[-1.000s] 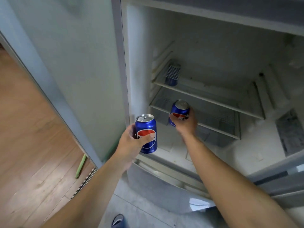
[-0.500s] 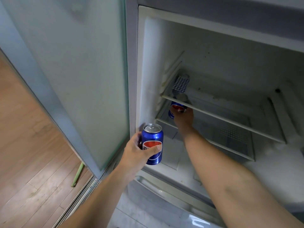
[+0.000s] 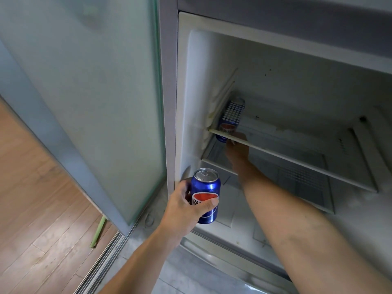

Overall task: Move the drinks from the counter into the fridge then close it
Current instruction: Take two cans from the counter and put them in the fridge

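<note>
Our left hand [image 3: 186,206] gripped a blue can [image 3: 205,195] just outside the fridge [image 3: 182,102]; our right hand [image 3: 237,148] apparently held a second blue can [image 3: 222,135] inside, under its upper shelf [image 3: 275,150].
</note>
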The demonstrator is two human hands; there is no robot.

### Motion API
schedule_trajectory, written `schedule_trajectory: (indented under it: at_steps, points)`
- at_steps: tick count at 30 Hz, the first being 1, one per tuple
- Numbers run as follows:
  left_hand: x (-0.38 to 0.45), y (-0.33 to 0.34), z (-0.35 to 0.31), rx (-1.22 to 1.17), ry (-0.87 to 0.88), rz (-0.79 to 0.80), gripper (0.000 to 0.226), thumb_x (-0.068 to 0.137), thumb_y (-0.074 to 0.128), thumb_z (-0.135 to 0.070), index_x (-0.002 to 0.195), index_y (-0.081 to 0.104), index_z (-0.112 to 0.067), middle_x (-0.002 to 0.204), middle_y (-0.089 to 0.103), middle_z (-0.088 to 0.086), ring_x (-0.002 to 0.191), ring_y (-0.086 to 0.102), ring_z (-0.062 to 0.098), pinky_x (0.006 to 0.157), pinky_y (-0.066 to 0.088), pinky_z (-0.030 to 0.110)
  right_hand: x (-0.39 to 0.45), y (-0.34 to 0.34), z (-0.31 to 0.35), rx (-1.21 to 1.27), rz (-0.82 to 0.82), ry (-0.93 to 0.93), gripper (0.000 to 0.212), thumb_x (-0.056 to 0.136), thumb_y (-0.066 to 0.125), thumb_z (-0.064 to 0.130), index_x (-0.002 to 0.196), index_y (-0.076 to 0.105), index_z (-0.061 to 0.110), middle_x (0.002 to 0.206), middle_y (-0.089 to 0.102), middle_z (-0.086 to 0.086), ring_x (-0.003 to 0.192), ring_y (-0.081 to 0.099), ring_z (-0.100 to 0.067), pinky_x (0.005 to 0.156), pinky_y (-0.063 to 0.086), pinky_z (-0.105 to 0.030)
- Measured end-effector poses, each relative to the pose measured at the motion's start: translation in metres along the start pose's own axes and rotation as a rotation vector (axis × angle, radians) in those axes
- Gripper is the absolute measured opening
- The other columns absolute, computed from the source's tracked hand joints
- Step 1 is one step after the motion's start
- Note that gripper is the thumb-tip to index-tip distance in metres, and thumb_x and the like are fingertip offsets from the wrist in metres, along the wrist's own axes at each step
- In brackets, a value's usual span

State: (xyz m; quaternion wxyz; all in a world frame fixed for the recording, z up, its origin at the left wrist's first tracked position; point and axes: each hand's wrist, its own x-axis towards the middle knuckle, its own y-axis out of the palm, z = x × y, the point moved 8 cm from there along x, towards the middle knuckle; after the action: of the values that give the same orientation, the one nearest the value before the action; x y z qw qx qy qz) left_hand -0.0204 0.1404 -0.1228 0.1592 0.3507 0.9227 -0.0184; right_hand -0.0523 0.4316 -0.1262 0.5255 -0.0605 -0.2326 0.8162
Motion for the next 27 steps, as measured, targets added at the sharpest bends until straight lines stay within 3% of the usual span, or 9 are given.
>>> schedule_trajectory:
  at_steps: [3, 6, 8, 11, 14, 17, 20, 22, 27]
  points:
    - [0.002, 0.004, -0.001, 0.002, -0.010, 0.006, 0.070, 0.062, 0.092, -0.030, 0.123, 0.058, -0.027, 0.111, 0.072, -0.005, 0.106, 0.067, 0.018, 0.096, 0.055, 0.041, 0.005, 0.001, 0.006, -0.079, 0.044, -0.067, 0.016, 0.092, 0.061, 0.001, 0.103, 0.069, -0.007, 0.113, 0.067, -0.026, 0.108, 0.064, -0.036, 0.096, 0.051, -0.039]
    - [0.003, 0.006, 0.001, 0.005, -0.012, 0.007, 0.068, 0.062, 0.092, -0.030, 0.121, 0.059, -0.028, 0.109, 0.072, -0.005, 0.105, 0.067, 0.017, 0.095, 0.055, 0.040, 0.011, 0.006, 0.012, -0.213, 0.134, -0.101, 0.016, 0.095, 0.058, 0.008, 0.099, 0.071, -0.001, 0.106, 0.070, -0.020, 0.101, 0.067, -0.032, 0.083, 0.048, -0.028]
    - [0.003, 0.007, 0.002, 0.006, -0.014, 0.008, 0.068, 0.060, 0.092, -0.032, 0.119, 0.060, -0.029, 0.107, 0.073, -0.007, 0.103, 0.068, 0.015, 0.093, 0.056, 0.037, 0.010, 0.005, 0.010, -0.239, 0.174, -0.072, 0.018, 0.097, 0.056, 0.011, 0.106, 0.069, 0.002, 0.112, 0.069, -0.017, 0.106, 0.065, -0.030, 0.087, 0.049, -0.030]
    - [0.004, 0.006, 0.004, -0.014, -0.009, 0.010, 0.069, 0.057, 0.093, -0.034, 0.119, 0.061, -0.029, 0.107, 0.074, -0.006, 0.102, 0.069, 0.015, 0.092, 0.056, 0.037, -0.007, -0.008, 0.012, -0.083, 0.137, -0.017, 0.020, 0.095, 0.057, 0.005, 0.110, 0.068, -0.002, 0.114, 0.069, -0.021, 0.108, 0.064, -0.031, 0.094, 0.051, -0.034]
    - [0.007, 0.005, 0.006, -0.040, 0.001, 0.017, 0.074, 0.053, 0.094, -0.040, 0.119, 0.062, -0.027, 0.107, 0.074, -0.003, 0.103, 0.070, 0.019, 0.092, 0.056, 0.039, -0.049, -0.028, 0.010, 0.160, 0.132, 0.105, 0.016, 0.093, 0.059, 0.005, 0.103, 0.071, 0.003, 0.103, 0.072, -0.016, 0.098, 0.066, -0.026, 0.079, 0.047, -0.025]
    - [0.012, 0.002, 0.011, -0.056, -0.018, -0.010, 0.078, 0.045, 0.091, -0.048, 0.115, 0.064, -0.029, 0.105, 0.075, -0.005, 0.102, 0.070, 0.018, 0.091, 0.055, 0.037, -0.106, -0.043, 0.007, 0.454, 0.381, 0.210, 0.013, 0.094, 0.065, 0.014, 0.105, 0.069, 0.021, 0.098, 0.074, -0.002, 0.094, 0.067, -0.023, 0.076, 0.054, -0.030]
    - [0.018, 0.006, 0.014, -0.136, -0.061, 0.002, 0.086, 0.040, 0.093, -0.050, 0.118, 0.065, -0.024, 0.108, 0.075, -0.002, 0.106, 0.069, 0.022, 0.095, 0.053, 0.041, -0.157, -0.054, 0.014, 0.525, 0.708, 0.162, 0.040, 0.087, 0.072, 0.023, 0.126, 0.061, 0.019, 0.116, 0.071, -0.012, 0.104, 0.068, -0.026, 0.085, 0.058, -0.036]
    - [0.020, 0.015, 0.008, -0.181, -0.053, 0.058, 0.087, 0.042, 0.094, -0.051, 0.118, 0.066, -0.021, 0.108, 0.076, 0.001, 0.108, 0.069, 0.023, 0.096, 0.053, 0.041, -0.175, -0.059, 0.020, 0.453, 0.799, 0.083, 0.061, 0.079, 0.077, 0.031, 0.135, 0.055, 0.018, 0.125, 0.067, -0.011, 0.113, 0.065, -0.022, 0.094, 0.056, -0.038]
    - [0.022, 0.035, -0.012, -0.128, -0.026, 0.178, 0.067, 0.059, 0.090, -0.048, 0.118, 0.069, -0.025, 0.111, 0.075, 0.002, 0.110, 0.068, 0.023, 0.105, 0.048, 0.044, -0.177, -0.067, 0.029, 0.208, 0.625, -0.033, 0.071, 0.064, 0.085, 0.042, 0.128, 0.058, 0.029, 0.115, 0.071, 0.009, 0.104, 0.068, -0.009, 0.087, 0.054, -0.024]
